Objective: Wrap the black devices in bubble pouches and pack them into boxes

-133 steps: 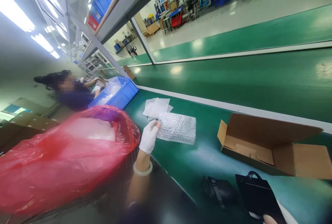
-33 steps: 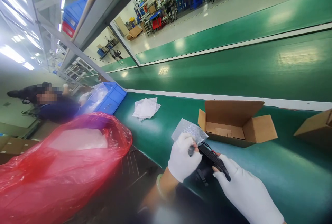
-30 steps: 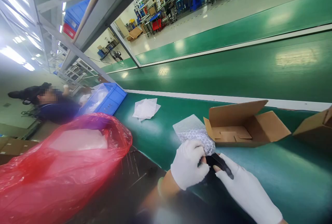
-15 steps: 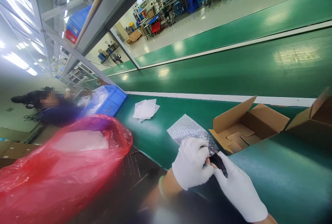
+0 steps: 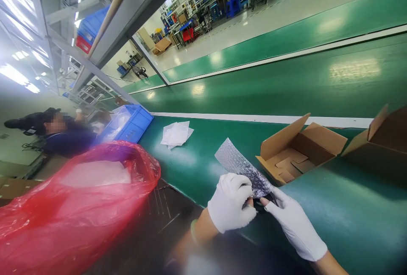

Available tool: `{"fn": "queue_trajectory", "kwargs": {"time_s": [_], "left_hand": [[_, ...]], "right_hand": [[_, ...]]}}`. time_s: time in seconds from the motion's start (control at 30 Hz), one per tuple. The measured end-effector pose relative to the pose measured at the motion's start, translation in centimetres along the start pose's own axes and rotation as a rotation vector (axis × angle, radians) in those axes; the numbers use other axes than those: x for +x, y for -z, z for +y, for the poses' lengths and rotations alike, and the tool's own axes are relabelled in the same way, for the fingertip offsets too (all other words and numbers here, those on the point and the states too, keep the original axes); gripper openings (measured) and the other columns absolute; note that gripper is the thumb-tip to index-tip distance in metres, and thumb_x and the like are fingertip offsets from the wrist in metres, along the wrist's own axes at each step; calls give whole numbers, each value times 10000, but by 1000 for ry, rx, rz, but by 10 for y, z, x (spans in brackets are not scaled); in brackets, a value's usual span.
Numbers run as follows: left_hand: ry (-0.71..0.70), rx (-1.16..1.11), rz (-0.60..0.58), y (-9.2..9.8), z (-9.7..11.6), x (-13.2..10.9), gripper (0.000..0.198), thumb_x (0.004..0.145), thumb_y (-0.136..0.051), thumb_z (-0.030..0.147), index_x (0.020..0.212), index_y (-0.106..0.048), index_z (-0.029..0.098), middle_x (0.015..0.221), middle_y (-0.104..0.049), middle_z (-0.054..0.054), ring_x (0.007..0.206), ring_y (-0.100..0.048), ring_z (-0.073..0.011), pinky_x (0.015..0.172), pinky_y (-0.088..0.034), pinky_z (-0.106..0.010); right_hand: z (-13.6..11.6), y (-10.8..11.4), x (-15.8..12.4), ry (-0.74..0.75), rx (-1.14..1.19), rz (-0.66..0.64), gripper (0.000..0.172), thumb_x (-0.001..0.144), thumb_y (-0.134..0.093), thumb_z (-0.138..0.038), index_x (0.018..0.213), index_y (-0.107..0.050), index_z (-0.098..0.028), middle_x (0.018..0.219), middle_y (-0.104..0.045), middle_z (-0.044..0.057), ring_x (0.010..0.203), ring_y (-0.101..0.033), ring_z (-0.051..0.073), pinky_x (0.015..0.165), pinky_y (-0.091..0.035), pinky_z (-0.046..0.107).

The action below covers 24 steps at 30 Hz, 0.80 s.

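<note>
Both gloved hands were closed on one thing: the left hand (image 5: 230,202) curled round the lower end of a bubble-wrap pouch (image 5: 241,165), and the right hand (image 5: 294,226) pinched that same end, where a black part (image 5: 259,208) showed only as a sliver. The pouch was held up just above the near edge of the green belt (image 5: 197,169). With the grip right at the mouth, the part could likely slip out or the thin film tear.

Counted: one pouch in hand, one loose stack of pouches (image 5: 176,134), two open cartons, the nearer carton (image 5: 300,147) and the farther carton (image 5: 383,139), one blue bin (image 5: 133,124) and one red bag (image 5: 79,198).
</note>
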<state>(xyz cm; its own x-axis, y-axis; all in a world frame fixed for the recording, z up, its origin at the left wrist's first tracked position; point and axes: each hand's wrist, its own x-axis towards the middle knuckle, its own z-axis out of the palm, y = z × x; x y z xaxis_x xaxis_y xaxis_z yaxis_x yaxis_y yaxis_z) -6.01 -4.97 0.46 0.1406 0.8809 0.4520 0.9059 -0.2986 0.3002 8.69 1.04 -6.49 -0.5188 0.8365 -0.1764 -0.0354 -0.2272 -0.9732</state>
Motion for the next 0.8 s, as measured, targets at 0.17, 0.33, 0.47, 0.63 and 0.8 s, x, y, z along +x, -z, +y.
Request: {"fn": "queue_trajectory", "kwargs": {"time_s": [0.17, 0.33, 0.47, 0.63, 0.8], "left_hand": [[211, -85, -3, -10, 6, -10, 480, 609, -724, 257, 1030, -533, 132, 1023, -581, -118, 932, -551, -268, 757, -505, -406], [445, -227, 2, -10, 7, -23, 248, 692, -635, 80, 906, -543, 165, 936, -581, -58, 856, -558, -191, 748, -478, -325], [520, -350, 77, -13, 12, -29, 139, 718, -563, 54, 752, -529, 184, 788, -564, 8, 727, -530, -125, 664, -413, -252], [590, -247, 201, -15, 16, -30, 134, 671, -493, 49, 682, -481, 182, 667, -496, 28, 623, -472, -103, 596, -357, -246], [183, -167, 296, -15, 21, -34, 81, 654, -512, 124, 647, -460, 185, 622, -542, 27, 586, -498, -113, 552, -357, -264]], "right_hand": [[19, -5, -1, -32, -31, 220, 608, 601, -684, -558, 1049, -602, -154, 1081, -656, 130, 1008, -619, 299, 900, -530, 394], [6, -1, -10, 169, -400, 132, 466, 825, -472, -551, 1070, -641, -193, 1084, -658, 74, 956, -628, 239, 902, -519, 373], [-11, -6, -12, 311, -580, 252, 302, 870, -454, -441, 924, -658, -224, 959, -677, 22, 833, -643, 187, 761, -532, 276], [-10, -18, -23, 663, -863, 195, 247, 946, -416, -332, 1021, -608, -195, 1028, -638, 43, 809, -639, 167, 681, -530, 273], [0, -13, -22, 786, -1015, 236, 283, 979, -328, -230, 1018, -602, -172, 998, -648, 64, 779, -647, 154, 648, -532, 248]]}}
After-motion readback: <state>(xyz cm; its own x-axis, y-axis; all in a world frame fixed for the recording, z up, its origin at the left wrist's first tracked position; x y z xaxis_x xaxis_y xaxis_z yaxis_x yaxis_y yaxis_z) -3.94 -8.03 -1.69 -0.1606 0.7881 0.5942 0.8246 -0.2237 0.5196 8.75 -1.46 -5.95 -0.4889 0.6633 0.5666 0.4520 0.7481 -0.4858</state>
